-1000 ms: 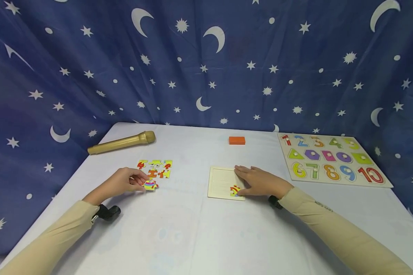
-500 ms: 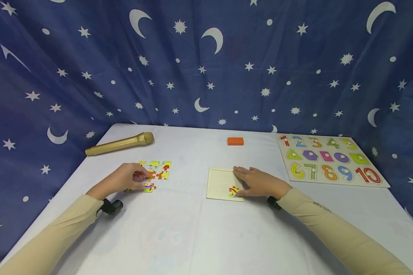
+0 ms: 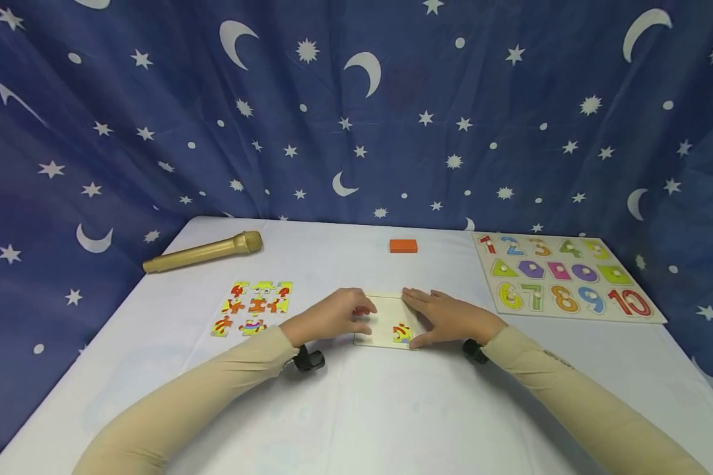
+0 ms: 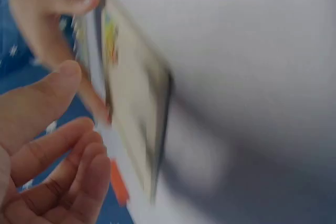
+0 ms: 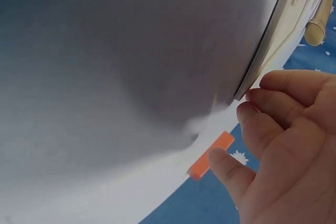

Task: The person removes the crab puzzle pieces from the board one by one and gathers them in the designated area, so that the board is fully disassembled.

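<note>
My left hand (image 3: 333, 315) hovers at the left side of a small wooden puzzle tray (image 3: 385, 309). Its thumb and loosely bent fingers are apart, and the left wrist view shows nothing between them. My right hand (image 3: 451, 318) rests along the tray's right edge, thumb at the near corner and fingertips at the far one. Inside the tray, near that thumb, lies one jigsaw piece (image 3: 401, 333) in yellow and red. Several more jigsaw pieces (image 3: 258, 305) lie in loose rows to the left, behind my left forearm.
A gold toy microphone (image 3: 204, 253) lies at the back left. Beyond the tray sits an orange block (image 3: 403, 246). The number and shape board (image 3: 546, 290) is at the back right, before a blue star-patterned curtain (image 3: 356, 119).
My left hand has left the loose pieces and moved right to the tray, uncovering pieces it had hidden. My right hand has stayed at the tray's edge.
</note>
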A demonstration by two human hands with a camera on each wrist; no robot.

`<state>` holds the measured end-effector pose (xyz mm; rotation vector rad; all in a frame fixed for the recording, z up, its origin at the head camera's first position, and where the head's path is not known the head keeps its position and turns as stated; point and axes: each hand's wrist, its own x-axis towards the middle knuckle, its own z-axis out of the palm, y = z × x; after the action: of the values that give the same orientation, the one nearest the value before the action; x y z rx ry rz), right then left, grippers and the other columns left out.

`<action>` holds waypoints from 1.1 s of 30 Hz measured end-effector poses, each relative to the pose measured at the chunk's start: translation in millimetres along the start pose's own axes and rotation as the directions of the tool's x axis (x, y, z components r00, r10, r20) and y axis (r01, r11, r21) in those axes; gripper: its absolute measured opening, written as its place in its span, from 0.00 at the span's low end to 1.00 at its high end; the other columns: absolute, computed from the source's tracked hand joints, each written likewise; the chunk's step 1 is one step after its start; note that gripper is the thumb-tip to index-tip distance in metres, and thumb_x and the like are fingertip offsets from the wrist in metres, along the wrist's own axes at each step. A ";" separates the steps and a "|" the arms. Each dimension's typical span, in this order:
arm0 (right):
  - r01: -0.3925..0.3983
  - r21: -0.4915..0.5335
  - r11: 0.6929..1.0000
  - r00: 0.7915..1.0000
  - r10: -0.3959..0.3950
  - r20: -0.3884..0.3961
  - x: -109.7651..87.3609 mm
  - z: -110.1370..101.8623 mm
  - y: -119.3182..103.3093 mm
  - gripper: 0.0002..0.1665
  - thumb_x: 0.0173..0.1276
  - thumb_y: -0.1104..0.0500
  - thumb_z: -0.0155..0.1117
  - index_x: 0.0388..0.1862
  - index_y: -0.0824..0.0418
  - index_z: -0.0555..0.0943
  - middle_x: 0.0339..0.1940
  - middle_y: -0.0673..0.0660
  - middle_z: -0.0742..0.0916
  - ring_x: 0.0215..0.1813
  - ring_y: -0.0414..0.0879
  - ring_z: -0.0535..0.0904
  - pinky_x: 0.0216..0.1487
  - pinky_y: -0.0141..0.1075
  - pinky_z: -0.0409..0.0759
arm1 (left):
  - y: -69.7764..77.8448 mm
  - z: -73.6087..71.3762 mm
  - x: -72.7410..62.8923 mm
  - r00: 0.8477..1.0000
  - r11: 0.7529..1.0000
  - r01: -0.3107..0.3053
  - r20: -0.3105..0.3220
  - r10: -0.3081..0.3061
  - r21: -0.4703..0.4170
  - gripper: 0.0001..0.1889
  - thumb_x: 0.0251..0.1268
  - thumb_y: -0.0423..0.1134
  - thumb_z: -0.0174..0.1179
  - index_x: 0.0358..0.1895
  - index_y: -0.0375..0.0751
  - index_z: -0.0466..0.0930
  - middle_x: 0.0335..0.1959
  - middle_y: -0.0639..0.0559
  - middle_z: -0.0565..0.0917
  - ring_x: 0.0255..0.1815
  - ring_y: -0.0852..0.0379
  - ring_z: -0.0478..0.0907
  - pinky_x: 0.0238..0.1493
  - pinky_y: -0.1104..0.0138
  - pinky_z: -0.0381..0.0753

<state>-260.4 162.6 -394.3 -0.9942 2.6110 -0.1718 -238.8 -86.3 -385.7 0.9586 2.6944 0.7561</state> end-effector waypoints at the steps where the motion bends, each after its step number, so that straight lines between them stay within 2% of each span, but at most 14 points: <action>1: -0.002 0.007 1.000 1.000 0.002 0.004 -0.1 0.5 0.3 0.61 0.52 0.32 0.65 0.74 0.65 0.54 0.76 0.61 0.59 0.76 0.53 0.55 0.73 0.54 0.52 | 3.5 6.0 5.5 1.000 1.000 -0.009 0.010 0.009 0.007 0.18 0.53 0.39 0.69 0.47 0.35 0.82 0.39 0.47 0.81 0.39 0.57 0.76 0.43 0.69 0.76; 5: 0.003 0.004 1.000 1.000 -0.003 0.000 0.2 3.0 1.7 0.62 0.51 0.31 0.66 0.73 0.65 0.55 0.76 0.61 0.60 0.76 0.53 0.56 0.73 0.54 0.53 | 12.5 24.2 20.5 1.000 0.999 -0.010 0.028 0.009 0.034 0.18 0.50 0.41 0.71 0.44 0.36 0.83 0.36 0.50 0.82 0.35 0.61 0.73 0.40 0.72 0.74; 10: 0.011 -0.018 1.000 1.000 -0.011 -0.006 0.2 3.3 2.8 0.62 0.50 0.31 0.66 0.73 0.66 0.56 0.75 0.61 0.61 0.75 0.53 0.57 0.72 0.56 0.55 | 17.4 34.3 28.9 1.000 1.000 0.012 0.015 -0.012 0.015 0.14 0.48 0.42 0.72 0.37 0.39 0.83 0.33 0.52 0.82 0.33 0.63 0.73 0.38 0.75 0.74; 18: 0.011 -0.024 1.000 1.000 -0.011 -0.006 2.1 3.8 2.3 0.62 0.50 0.31 0.67 0.73 0.66 0.56 0.75 0.62 0.61 0.75 0.53 0.57 0.72 0.56 0.55 | 21.6 38.7 32.8 0.999 0.997 0.051 -0.005 -0.051 -0.053 0.16 0.46 0.39 0.74 0.34 0.39 0.77 0.28 0.52 0.79 0.28 0.66 0.70 0.32 0.78 0.71; 26: 0.016 -0.016 1.000 1.000 -0.016 -0.005 1.8 3.6 2.8 0.62 0.50 0.32 0.67 0.72 0.67 0.56 0.75 0.63 0.61 0.75 0.54 0.57 0.72 0.56 0.55 | 21.4 41.2 34.6 0.997 0.987 0.066 -0.017 -0.070 -0.148 0.15 0.44 0.34 0.74 0.35 0.35 0.80 0.27 0.52 0.80 0.25 0.68 0.72 0.31 0.80 0.73; 33: 0.011 -0.008 1.000 1.000 -0.011 -0.001 1.4 3.9 3.2 0.63 0.50 0.31 0.67 0.73 0.67 0.56 0.75 0.62 0.61 0.75 0.54 0.57 0.72 0.55 0.55 | 20.4 42.0 35.0 0.994 0.971 0.097 -0.026 -0.105 -0.218 0.14 0.44 0.32 0.74 0.35 0.34 0.81 0.27 0.50 0.82 0.25 0.66 0.74 0.30 0.80 0.74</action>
<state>-261.9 164.1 -399.1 -1.0113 2.6099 -0.1641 -241.0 -33.8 -411.0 0.7573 2.5994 1.0298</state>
